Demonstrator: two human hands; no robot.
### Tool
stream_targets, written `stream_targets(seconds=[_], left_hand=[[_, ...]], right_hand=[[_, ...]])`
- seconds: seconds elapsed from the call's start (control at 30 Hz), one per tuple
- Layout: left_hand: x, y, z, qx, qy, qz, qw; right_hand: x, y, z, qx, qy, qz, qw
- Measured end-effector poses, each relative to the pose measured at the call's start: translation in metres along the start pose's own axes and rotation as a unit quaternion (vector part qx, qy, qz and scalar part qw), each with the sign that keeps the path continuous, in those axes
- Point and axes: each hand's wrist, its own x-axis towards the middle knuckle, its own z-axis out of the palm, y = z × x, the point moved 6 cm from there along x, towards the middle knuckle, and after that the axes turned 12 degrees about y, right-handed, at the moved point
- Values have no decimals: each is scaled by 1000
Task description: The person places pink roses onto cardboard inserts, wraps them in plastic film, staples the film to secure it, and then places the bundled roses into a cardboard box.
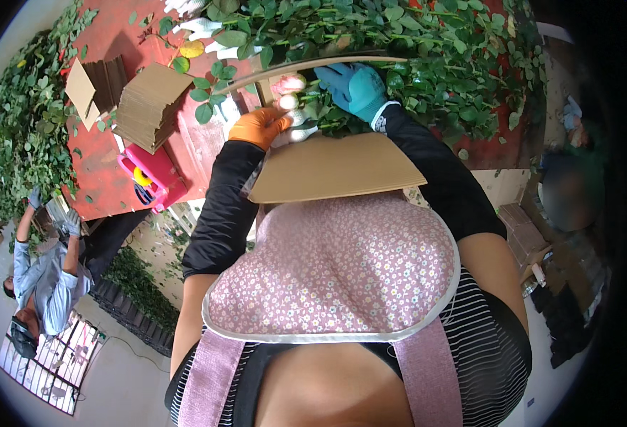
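Note:
My left hand (258,128), in an orange glove, has its fingers closed around a rosebud in a white sleeve (296,118). Beyond it lie a pale bud (288,102) and a pink-and-cream rose (289,84). My right hand (355,91), in a teal glove, lies palm down over leafy rose stems (327,109) just right of the flower heads, fingers stretched leftward; whether it grips any stems is hidden. Between my forearms and against my apron stands a corrugated cardboard sheet (340,169). A curved cardboard edge (313,68) arches behind the flowers.
More leafy stems (425,32) with white-sleeved heads (201,28) cover the far side of the red table (196,160). Left are a cardboard stack (150,104) and a pink holder (158,176) with tape and scissors. A gloved co-worker (52,283) is at far left.

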Motion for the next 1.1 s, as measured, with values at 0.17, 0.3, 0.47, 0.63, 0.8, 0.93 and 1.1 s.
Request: stream_targets(seconds=[0.17,0.3,0.47,0.63,0.8,0.93,1.1], left_hand=[[-15,-46,-81,-6,141,11,990],[-98,-121,-117,-166,58,15,984],[-206,-288,-105,345,-115,-226,904],[-243,-352,-54,410,-201,-298,838],[-141,-196,-41,335,-219,-184,898],[-76,-48,-55,263,-37,40,963],[-13,-9,-15,65,-2,211,975]], right_hand=[[-4,1,6,17,7,-8,1000],[-1,0,4,22,-11,-1,1000],[-4,5,7,34,13,-1,999],[5,1,-7,47,-53,47,996],[22,-24,-61,124,-136,115,976],[42,-71,-114,182,-107,78,974],[24,-83,-28,63,-329,-63,940]])
